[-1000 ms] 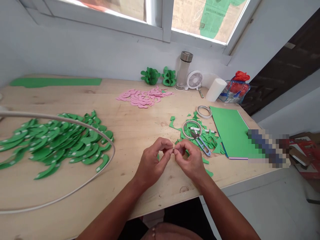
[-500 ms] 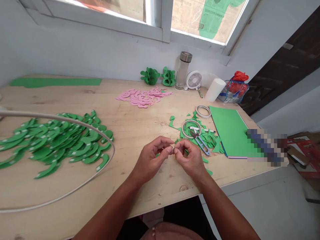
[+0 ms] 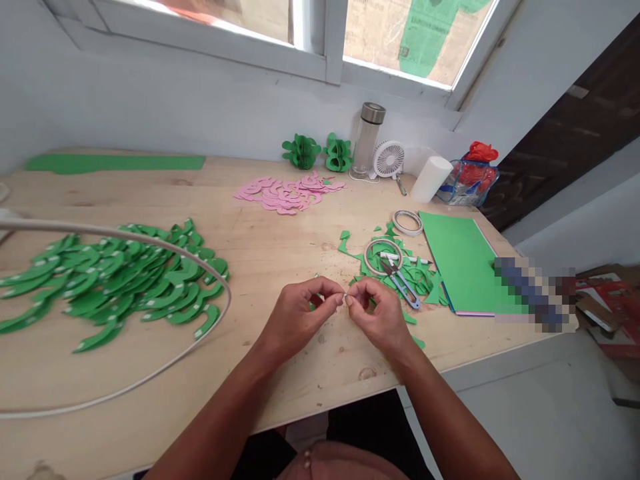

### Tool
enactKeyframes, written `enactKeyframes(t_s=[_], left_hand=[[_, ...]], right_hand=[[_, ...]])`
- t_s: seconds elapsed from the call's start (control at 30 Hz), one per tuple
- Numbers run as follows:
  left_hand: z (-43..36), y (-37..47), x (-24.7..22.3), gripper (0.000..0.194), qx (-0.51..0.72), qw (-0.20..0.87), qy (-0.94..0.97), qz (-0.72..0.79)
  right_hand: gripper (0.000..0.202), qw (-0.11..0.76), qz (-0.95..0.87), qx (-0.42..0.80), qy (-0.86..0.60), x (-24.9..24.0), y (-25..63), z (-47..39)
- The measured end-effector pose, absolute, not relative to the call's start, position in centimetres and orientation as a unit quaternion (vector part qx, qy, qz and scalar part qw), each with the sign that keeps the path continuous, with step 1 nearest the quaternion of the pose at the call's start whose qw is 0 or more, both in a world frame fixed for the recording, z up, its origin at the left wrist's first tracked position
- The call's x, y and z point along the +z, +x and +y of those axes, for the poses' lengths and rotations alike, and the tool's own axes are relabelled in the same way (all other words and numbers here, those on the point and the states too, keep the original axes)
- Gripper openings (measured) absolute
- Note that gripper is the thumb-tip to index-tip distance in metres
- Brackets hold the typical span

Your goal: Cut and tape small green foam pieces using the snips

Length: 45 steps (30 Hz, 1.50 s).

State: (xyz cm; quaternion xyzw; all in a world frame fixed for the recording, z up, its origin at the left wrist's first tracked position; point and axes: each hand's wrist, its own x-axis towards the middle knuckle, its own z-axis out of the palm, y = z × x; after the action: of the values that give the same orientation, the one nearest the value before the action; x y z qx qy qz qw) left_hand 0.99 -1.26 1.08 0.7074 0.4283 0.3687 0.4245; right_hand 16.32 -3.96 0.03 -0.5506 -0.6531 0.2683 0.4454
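Observation:
Over the front middle of the table, my left hand (image 3: 305, 311) and my right hand (image 3: 377, 311) meet at the fingertips. Each is closed in a pinch, thumb against index finger. Something tiny and pale shows between the fingertips, too small to name. Green paper scraps (image 3: 420, 280) lie beyond and beside my right hand. On them rest a roll of tape (image 3: 367, 267), a white pen (image 3: 410, 259) and blue-handled snips (image 3: 407, 292). To the left is a large heap of curved green pieces (image 3: 125, 270) with small white patches.
Pink cut-outs (image 3: 285, 195) lie mid-table, with green paper ornaments (image 3: 301, 152), a glass bottle (image 3: 367, 140) and a fan (image 3: 389, 159) behind. Green sheets (image 3: 463, 267) and a second tape roll (image 3: 407, 223) sit right. A pale cable (image 3: 150, 383) loops across the left.
Both hands remain pinched near the same spot, with the fingertips slightly shifted and a small pale bit now showing between them. The view has shifted very slightly.

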Motion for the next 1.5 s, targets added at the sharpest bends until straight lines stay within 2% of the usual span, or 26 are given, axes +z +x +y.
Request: enactKeyframes(t_s=[0.63,1.2,1.5], left_hand=[[-1.28,1.08,1.03,0.014,0.355,0.496,0.663,0.434],[-1.37,1.14,0.97,0.012,0.364,0.456,0.683,0.439],[-1.38,1.14,1.03,0.013,0.365,0.480,0.671,0.431]], right_hand=[[0.007,0.450,-0.662,0.259,-0.541,-0.18,16.31,-4.03],[0.007,0.444,-0.676,0.259,-0.528,-0.03,16.25,-4.09],[0.005,0.440,-0.674,0.253,-0.537,-0.17,16.21,-4.07]])
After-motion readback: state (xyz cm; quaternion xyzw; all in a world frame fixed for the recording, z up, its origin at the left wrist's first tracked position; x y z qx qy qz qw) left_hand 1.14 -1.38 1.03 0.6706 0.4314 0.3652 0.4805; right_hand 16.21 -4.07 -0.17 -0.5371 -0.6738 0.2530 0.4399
